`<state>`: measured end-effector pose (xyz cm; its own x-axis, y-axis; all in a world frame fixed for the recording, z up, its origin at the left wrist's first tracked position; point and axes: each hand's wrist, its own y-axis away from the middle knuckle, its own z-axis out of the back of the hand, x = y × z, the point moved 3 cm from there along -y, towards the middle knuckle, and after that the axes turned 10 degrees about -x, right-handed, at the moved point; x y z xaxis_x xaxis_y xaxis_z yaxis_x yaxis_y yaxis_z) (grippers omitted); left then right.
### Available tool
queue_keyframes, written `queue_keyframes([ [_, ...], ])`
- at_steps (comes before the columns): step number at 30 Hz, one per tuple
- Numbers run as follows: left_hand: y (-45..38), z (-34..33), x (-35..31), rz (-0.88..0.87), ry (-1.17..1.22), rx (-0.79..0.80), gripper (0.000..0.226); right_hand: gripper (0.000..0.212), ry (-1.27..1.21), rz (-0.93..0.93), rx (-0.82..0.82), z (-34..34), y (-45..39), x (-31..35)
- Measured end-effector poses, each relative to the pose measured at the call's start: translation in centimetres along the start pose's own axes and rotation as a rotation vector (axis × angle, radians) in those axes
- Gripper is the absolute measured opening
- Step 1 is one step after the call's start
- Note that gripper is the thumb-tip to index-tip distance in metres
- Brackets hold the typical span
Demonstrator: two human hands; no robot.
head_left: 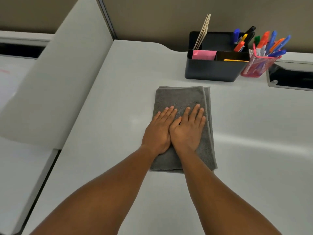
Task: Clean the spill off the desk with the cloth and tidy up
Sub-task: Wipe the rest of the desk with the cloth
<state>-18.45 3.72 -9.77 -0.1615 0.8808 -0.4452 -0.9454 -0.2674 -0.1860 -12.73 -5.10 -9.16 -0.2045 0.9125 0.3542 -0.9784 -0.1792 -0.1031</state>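
A grey cloth (181, 97), folded into a neat rectangle, lies flat on the white desk (118, 92). Both my hands rest palm down on its middle, side by side and touching. My left hand (159, 131) lies on the cloth's left half, fingers stretched out. My right hand (188, 129) lies on the right half, its thumb over the edge of the left hand. Neither hand grips the cloth. No spill shows on the desk surface around the cloth.
A black desk organiser (213, 70) with pink sticky notes, papers and markers stands behind the cloth. A pink mesh pen cup (254, 68) full of pens sits to its right. A white partition panel (55, 78) rises on the left. A dark cut-out (291, 77) sits at the right.
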Motion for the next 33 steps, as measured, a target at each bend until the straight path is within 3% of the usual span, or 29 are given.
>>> queue_keyframes([
  [12,6.3,4.4,6.0,0.108,-0.058,-0.053,0.054,0.061,-0.043,0.132,0.072,-2.3,5.9,6.8],
  [20,8.5,3.8,2.9,0.144,-0.186,0.016,0.060,0.056,-0.117,0.228,0.114,-0.7,8.0,3.8],
  [33,10.8,-1.6,-8.3,0.193,-0.192,0.027,0.059,0.052,-0.206,0.283,0.095,3.4,8.7,-7.8],
])
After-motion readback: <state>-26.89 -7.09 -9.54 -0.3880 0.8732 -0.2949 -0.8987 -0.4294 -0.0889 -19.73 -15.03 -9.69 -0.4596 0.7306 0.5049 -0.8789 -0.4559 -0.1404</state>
